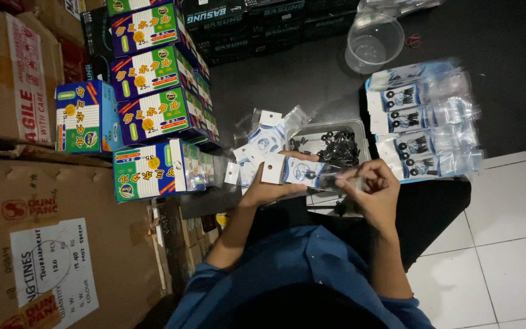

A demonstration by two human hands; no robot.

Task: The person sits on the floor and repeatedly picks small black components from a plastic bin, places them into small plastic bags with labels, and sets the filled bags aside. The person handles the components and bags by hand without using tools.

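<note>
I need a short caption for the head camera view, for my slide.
Left hand and right hand hold a small clear packet above a tray of black parts.

My head camera, looking down

It faces my lap from close above, catching my hands (330, 180), tray (312, 131) and floor (506, 244).

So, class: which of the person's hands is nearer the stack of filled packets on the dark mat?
Right. The right hand lies just beside the stack of filled packets; the left hand is farther off, holding a small packet.
</note>
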